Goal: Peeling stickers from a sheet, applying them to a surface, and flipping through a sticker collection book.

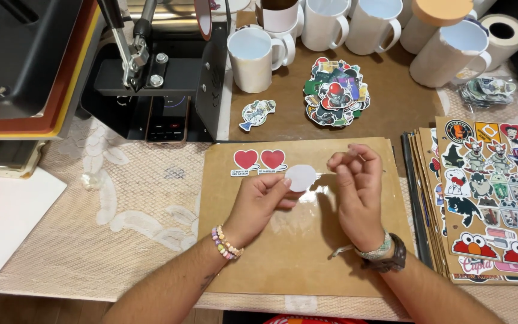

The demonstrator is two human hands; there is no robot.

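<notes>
As I look down from the head camera, my left hand (pixel 259 201) pinches a small white round sticker backing (pixel 301 177) between thumb and fingertips, holding it just above the brown cardboard sheet (pixel 295 252). My right hand (pixel 358 192) is curled, fingertips pressed together near the backing's right edge; a clear film seems to stretch between both hands, but I can't tell for sure. Two red heart stickers (pixel 259 160) lie on the cardboard's top-left corner, just beside the left hand. A pile of cut stickers (pixel 337 91) and one loose sticker (pixel 257 113) sit further back on the worktop. White mugs (pixel 253 58) line the back. Printed sticker sheets (pixel 493 198) are stacked on the right, a heat press (pixel 157 72) on the left.
</notes>
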